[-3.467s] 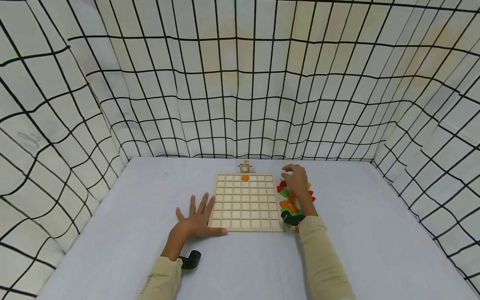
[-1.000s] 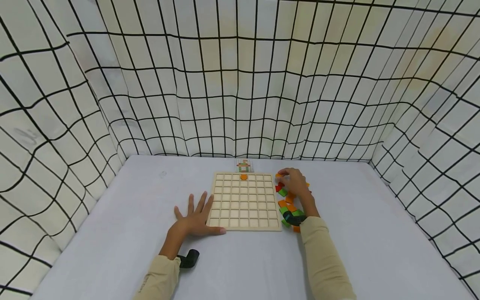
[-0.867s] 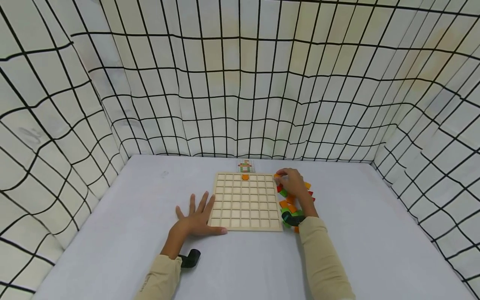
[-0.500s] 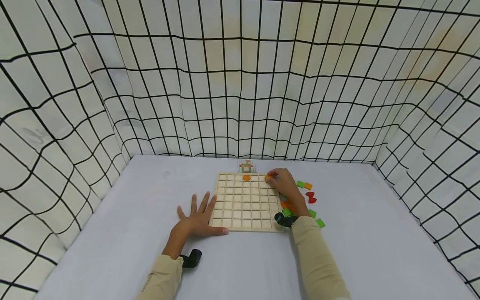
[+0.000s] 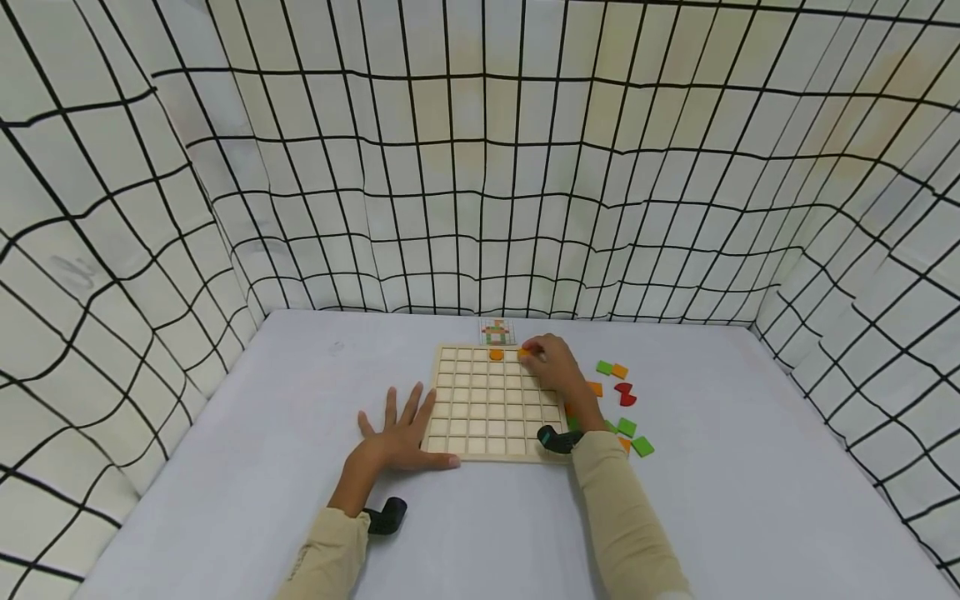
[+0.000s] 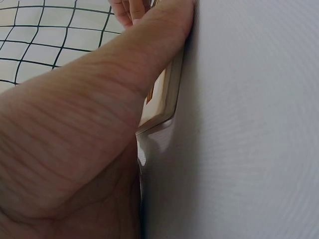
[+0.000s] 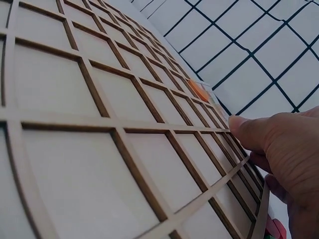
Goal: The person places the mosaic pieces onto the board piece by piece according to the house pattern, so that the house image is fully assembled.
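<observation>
Orange flat piece [image 5: 522,353], pinched by the right hand [image 5: 553,366], is best lowered level onto the pale wooden gridded board [image 5: 478,410].

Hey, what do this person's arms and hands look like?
The left hand and right hand are ungloved. The left sleeve and right sleeve are long and beige; the left one bears a dark marking too small to read. A black left wrist camera and black right wrist camera sit by the sleeves' ends.
</observation>
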Motion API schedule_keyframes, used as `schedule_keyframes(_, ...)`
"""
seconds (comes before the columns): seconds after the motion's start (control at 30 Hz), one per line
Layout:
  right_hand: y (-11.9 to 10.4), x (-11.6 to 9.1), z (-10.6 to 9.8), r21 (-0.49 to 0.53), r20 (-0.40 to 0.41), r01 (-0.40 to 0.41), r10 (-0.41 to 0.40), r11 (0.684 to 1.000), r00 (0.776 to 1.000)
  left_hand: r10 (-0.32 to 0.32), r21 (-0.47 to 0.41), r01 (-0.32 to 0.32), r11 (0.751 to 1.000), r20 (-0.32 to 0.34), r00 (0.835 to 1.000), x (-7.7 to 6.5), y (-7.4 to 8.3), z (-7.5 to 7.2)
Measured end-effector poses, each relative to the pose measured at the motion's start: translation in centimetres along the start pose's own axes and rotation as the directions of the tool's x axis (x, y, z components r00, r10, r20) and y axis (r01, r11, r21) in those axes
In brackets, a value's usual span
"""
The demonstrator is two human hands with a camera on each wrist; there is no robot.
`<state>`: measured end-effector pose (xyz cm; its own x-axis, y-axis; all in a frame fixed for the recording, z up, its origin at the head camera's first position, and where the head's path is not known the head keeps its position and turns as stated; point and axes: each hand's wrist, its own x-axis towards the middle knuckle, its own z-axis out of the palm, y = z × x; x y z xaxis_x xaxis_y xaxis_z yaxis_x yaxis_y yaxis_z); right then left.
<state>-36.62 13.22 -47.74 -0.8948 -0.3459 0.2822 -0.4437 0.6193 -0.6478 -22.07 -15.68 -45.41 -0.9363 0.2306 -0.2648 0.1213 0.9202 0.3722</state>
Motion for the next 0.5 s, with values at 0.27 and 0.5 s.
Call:
schedule_keyframes(0.27,-0.5,0.1,0.4,-0.016,-0.029,0.094,-0.094,0.995,0.995,-0.005,0.004,0.005,1.0,0.002,1.0,0.1,0.0,0.1)
schedule_keyframes(0.5,-1.7,0.3,0.8,-0.095,-0.054,-0.007,0.002,0.995,0.999,-0.01,0.006,0.01,1.0,0.003,1.0,0.2,0.0,0.1)
